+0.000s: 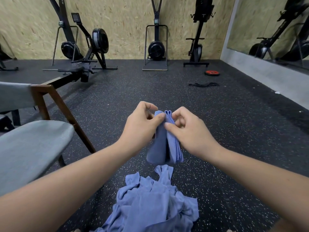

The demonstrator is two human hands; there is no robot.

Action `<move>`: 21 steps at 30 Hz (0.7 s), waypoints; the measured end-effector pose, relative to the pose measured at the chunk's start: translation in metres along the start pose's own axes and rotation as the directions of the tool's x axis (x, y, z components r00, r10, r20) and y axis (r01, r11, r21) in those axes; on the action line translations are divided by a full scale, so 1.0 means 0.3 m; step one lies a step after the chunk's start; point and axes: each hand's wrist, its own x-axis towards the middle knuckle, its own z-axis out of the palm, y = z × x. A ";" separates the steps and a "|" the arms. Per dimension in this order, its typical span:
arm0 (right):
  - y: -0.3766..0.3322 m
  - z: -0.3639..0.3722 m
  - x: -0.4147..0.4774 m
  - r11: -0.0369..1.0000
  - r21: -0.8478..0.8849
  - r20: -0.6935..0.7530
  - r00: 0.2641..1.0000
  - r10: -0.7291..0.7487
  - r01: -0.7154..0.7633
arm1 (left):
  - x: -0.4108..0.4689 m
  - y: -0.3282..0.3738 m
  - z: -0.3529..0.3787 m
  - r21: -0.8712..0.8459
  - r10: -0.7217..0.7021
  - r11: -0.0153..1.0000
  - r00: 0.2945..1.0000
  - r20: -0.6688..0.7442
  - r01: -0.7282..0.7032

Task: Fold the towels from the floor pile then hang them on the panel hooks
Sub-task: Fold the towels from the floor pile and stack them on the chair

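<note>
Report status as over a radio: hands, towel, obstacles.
Left hand, right hand pinch folded blue cloth towel aloft. Crumpled blue towel pile on black speckled floor below. Grey padded chair at left, apart.

towel pile (155, 203) runs off the bottom edge; your left hand (142, 122) and right hand (186, 125) partly cover the folded towel (160, 146).

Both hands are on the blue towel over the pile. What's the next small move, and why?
Probably bring the two hanging halves together to close the fold. The left hand and right hand each pinch the towel at its top edge. It hangs in two layered parts with a gap between them, clear of the floor pile below.
</note>
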 end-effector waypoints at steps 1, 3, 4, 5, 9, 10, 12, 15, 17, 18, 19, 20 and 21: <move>-0.007 0.004 -0.005 0.999 0.034 0.032 0.999 -0.001 0.000 | -0.005 0.013 0.000 0.008 0.004 1.000 1.000 -0.013 -0.004; -0.021 0.002 -0.012 0.987 0.163 0.100 0.995 0.003 -0.020 | -0.011 0.028 -0.010 0.043 0.014 0.999 1.000 -0.014 -0.014; -0.028 -0.001 -0.015 0.976 0.217 0.135 0.991 -0.001 -0.028 | -0.011 0.026 -0.019 0.054 0.013 0.998 1.000 0.006 -0.013; -0.032 -0.005 -0.017 0.968 0.248 0.171 0.985 -0.015 -0.029 | -0.010 0.022 -0.031 0.063 0.009 0.998 0.999 0.036 -0.011; -0.021 -0.017 -0.020 0.972 0.236 0.294 0.955 -0.048 -0.024 | 0.007 -0.007 -0.078 0.058 0.034 0.997 0.986 0.165 -0.044; -0.017 -0.020 -0.019 0.974 0.227 0.291 0.955 -0.052 -0.016 | 0.014 -0.013 -0.088 0.044 0.046 0.997 0.980 0.193 -0.055; -0.006 -0.029 -0.016 0.987 0.152 0.204 0.975 -0.085 0.054 | 0.025 -0.015 -0.109 0.017 0.062 0.998 0.970 0.236 -0.068; 0.012 -0.059 0.000 0.986 -0.061 0.017 0.988 -0.155 0.156 | 0.037 -0.009 -0.148 -0.039 0.053 0.998 0.960 0.276 -0.044; 0.031 -0.078 0.024 0.993 -0.078 0.045 0.996 -0.082 0.085 | 0.040 0.005 -0.172 -0.086 0.040 0.996 0.949 0.314 -0.013; 0.040 -0.085 0.033 0.999 -0.037 0.124 0.992 -0.005 0.010 | 0.040 0.013 -0.183 -0.110 0.037 0.994 0.942 0.335 0.000; 0.054 -0.088 0.038 0.996 0.027 0.223 0.972 0.074 -0.082 | 0.041 0.022 -0.194 -0.135 0.037 0.991 0.934 0.357 0.012; 0.066 -0.088 0.038 0.979 0.115 0.321 0.939 0.124 -0.168 | 0.042 0.028 -0.203 -0.164 0.038 0.986 0.926 0.376 0.026; 0.074 -0.089 0.033 0.948 0.211 0.402 0.905 0.139 -0.240 | 0.043 0.032 -0.212 -0.192 0.036 0.980 0.919 0.393 0.043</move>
